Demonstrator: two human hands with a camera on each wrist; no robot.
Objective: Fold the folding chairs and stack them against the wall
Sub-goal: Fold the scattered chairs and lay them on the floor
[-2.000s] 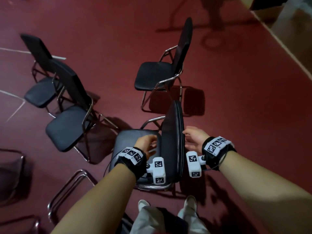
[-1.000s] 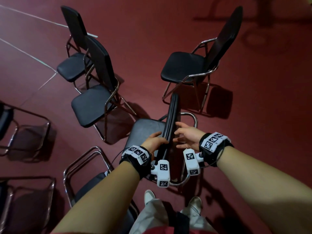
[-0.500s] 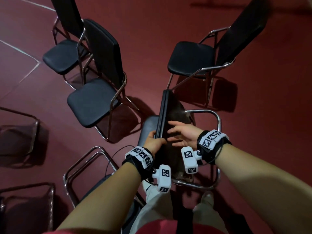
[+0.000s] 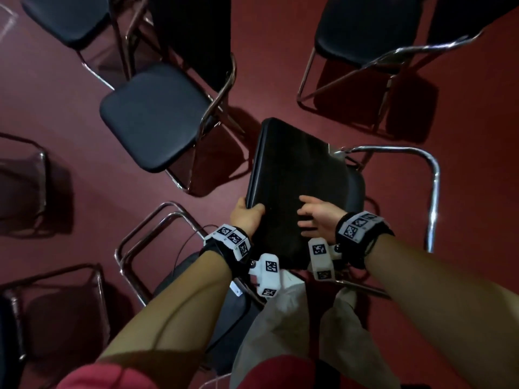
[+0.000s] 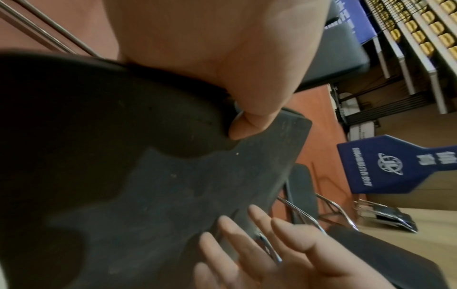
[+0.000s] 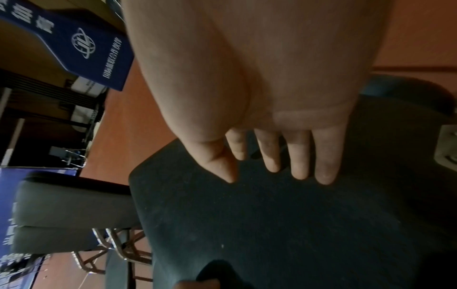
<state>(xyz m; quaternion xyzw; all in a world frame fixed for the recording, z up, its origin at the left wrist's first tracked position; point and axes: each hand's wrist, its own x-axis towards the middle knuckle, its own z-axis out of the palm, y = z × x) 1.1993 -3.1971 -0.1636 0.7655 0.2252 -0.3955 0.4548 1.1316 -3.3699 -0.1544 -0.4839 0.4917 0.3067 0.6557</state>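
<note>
So the chair [image 4: 295, 189] being worked on is right in front of the person, above their knees, with its black panel tipped up and showing a flat dark face to the head cam, and its chrome frame [image 4: 434, 192] looping out to the right. The left hand [image 4: 247, 217] is clamped on the panel's lower left corner, thumb on the face and the rest wrapped round the edge; in the left wrist cam you can see that thumb [image 5: 249, 125] pinching over the padded rim. The right hand [image 4: 318, 219] is just laid flat on the panel, fingers [image 6: 299, 156] straight and slightly spread, pressing on it rather than grabbing anything. Around it on the red floor [image 4: 280, 66] there are more chairs standing unfolded: one [image 4: 157, 116] just to the left with its seat facing up, another [image 4: 373, 29] up at the top right, one [image 4: 67, 18] at the top left, plus some chrome frames [image 4: 146, 234] down by the left arm. The wrist cams also catch a blue sign [image 5: 400, 166] in the background.
</note>
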